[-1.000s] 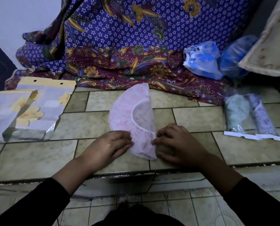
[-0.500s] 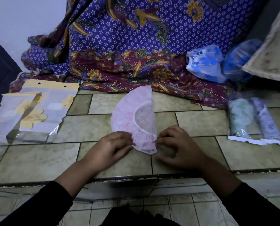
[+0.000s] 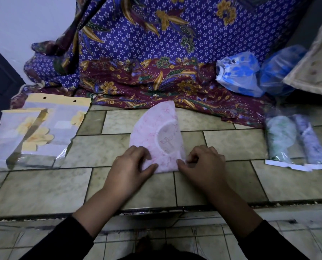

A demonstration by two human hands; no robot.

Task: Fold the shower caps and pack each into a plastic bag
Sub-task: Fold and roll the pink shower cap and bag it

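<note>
A large purple and maroon floral cloth [image 3: 156,53] hangs across the back, its hem spilling onto the far edge of the beige tiled surface [image 3: 44,184] that carries everything else. On the left of the surface lies a stack of clear plastic bags with yellow flower prints [image 3: 34,128], within easy reach and probably the supply for packing. At the back right, resting on the cloth, sit two puffy blue-patterned shower caps [image 3: 239,74], likely waiting their turn. Nearer on the right, two packed clear bags [image 3: 291,139] lie side by side, one holding a pale green cap and one a lilac cap, set apart from the working spot as finished pieces.

In the middle, just in front of the person, the thin pink shower cap [image 3: 152,126] lies flat in a half-moon, its elastic rim showing as a white arc. The left hand [image 3: 132,166] pinches the cap's near left edge, thumb on top. The right hand [image 3: 205,164], fingers curled, pinches the near right corner. Both grips sit at the near end, which suggests the next fold starts there; the light film would likely spring open unless pinned.
</note>
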